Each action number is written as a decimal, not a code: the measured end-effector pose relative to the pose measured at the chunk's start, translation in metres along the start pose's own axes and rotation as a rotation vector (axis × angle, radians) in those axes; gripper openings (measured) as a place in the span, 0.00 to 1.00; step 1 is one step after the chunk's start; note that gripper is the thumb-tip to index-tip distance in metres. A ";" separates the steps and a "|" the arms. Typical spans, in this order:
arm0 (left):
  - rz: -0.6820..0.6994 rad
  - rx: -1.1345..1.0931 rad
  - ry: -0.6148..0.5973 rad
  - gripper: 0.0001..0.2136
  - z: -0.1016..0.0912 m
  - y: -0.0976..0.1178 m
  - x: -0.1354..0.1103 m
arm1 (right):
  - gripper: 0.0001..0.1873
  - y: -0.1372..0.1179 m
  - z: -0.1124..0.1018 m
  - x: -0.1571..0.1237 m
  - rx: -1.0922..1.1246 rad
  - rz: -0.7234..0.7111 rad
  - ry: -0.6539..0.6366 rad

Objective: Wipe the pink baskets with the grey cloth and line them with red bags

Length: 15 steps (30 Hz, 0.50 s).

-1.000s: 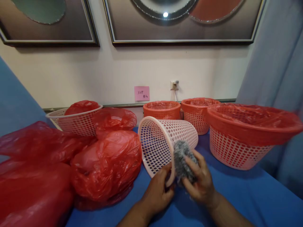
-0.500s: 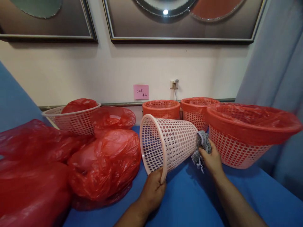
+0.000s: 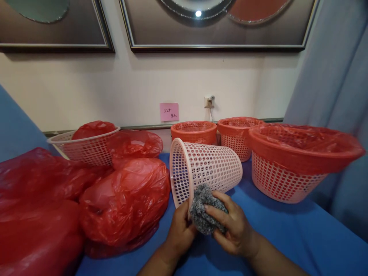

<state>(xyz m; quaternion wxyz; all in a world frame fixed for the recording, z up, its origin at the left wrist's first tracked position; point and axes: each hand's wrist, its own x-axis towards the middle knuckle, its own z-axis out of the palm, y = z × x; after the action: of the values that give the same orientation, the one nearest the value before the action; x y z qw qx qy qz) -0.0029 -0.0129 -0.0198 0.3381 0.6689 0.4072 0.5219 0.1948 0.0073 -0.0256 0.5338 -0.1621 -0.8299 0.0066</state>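
Observation:
A pale pink perforated plastic wastebasket [image 3: 218,163] lies on its side, its mouth facing left. My left hand [image 3: 181,230] grips the lower part of its rim, fingers wrapped round the edge. Bunched in my right hand [image 3: 234,226] is a grey speckled cloth [image 3: 205,211], pressed against the basket's outside just behind the rim, close to my left hand. The cloth hides part of the rim and lower side.
Red plastic bags [image 3: 123,203] are heaped at the left beside a white basket [image 3: 89,147] with a red bag in it. Red-lined baskets stand behind and at right, the largest [image 3: 287,184] nearest. All rest on a blue-covered table [image 3: 276,237].
My right hand has brought the cloth from the basket's base, on the right, leftward and down to the rim. My left hand still holds the rim.

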 end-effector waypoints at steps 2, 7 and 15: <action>0.009 -0.016 0.034 0.19 -0.002 0.002 -0.001 | 0.39 0.004 0.002 -0.001 -0.010 0.019 -0.004; 0.004 0.153 0.083 0.13 -0.003 0.003 -0.001 | 0.31 0.047 0.003 -0.010 -0.159 0.417 0.312; 0.067 0.317 -0.002 0.22 -0.002 -0.006 -0.001 | 0.34 0.102 -0.011 -0.018 -0.154 0.885 0.510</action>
<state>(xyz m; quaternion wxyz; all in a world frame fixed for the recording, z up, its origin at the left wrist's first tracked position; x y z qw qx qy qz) -0.0065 -0.0116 -0.0246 0.2110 0.7276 0.4614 0.4616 0.2377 0.0975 -0.0556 0.6518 -0.5331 -0.5233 0.1311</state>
